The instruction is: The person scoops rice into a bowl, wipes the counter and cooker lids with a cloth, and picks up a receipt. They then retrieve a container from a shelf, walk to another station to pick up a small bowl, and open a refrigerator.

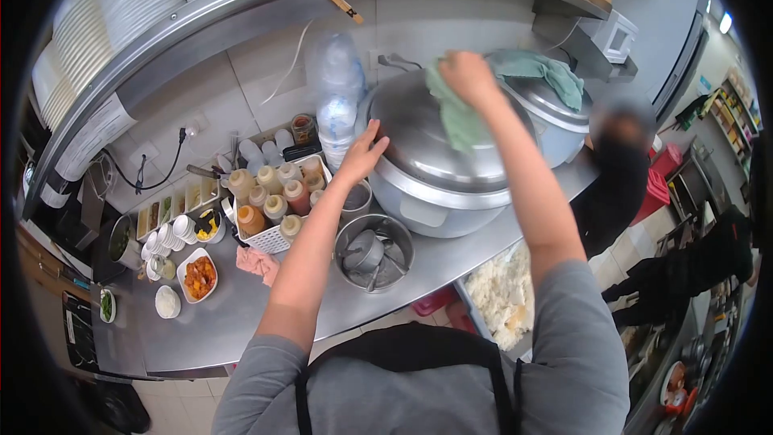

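My right hand (469, 78) is closed around a green cloth (460, 119), which hangs over the domed steel lid (411, 133) of a large rice cooker (451, 213). My left hand (364, 157) has its fingers stretched out and rests against the left edge of that lid. The lid sits on the pot, so the inside is hidden. Just in front of the cooker stands a steel pot (341, 267) with ladles (364, 251) in it. Behind my left hand is a stack of clear plastic lids or cups (336, 84).
A second cooker (564, 133) with a green cloth (551, 74) stands to the right. Left are a basket of squeeze bottles (278, 193), a bowl of orange-red food (199, 275) and a pink cloth (256, 263). A rice bin (503, 290) sits below the counter edge. Two people stand at right.
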A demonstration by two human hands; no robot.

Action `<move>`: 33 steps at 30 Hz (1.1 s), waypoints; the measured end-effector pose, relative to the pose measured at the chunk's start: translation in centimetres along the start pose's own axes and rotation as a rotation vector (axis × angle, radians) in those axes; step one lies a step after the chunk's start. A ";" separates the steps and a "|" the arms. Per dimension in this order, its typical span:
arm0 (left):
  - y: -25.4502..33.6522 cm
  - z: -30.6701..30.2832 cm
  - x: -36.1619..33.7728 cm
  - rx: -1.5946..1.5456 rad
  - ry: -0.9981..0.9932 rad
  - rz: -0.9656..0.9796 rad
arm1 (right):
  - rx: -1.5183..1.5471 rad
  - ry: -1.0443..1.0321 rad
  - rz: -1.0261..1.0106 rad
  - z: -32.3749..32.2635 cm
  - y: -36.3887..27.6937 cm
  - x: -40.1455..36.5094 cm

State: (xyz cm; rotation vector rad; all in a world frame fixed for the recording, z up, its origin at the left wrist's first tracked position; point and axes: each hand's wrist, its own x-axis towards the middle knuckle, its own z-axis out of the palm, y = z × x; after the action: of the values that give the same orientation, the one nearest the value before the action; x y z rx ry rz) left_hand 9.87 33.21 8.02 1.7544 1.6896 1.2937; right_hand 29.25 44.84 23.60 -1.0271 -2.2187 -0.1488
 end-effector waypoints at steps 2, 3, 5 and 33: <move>0.4 0.0 0.0 -0.150 0.010 -0.059 | -0.031 -0.123 -0.050 5.6 -1.6 0.8; 1.3 -0.1 -0.2 -0.234 0.059 -0.098 | -0.041 -0.206 -0.238 8.3 -1.7 0.5; 1.8 0.7 0.2 -0.316 0.110 -0.132 | -0.129 -0.263 -0.193 12.6 -2.8 -2.7; 3.0 5.0 -0.6 0.466 0.285 0.042 | 0.522 -0.913 0.017 12.7 13.7 7.0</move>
State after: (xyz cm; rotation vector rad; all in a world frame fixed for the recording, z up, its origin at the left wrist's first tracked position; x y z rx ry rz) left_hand 15.68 33.64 7.72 1.9291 2.2753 1.2908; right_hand 29.03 63.27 15.96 -0.8943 -2.7772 1.0462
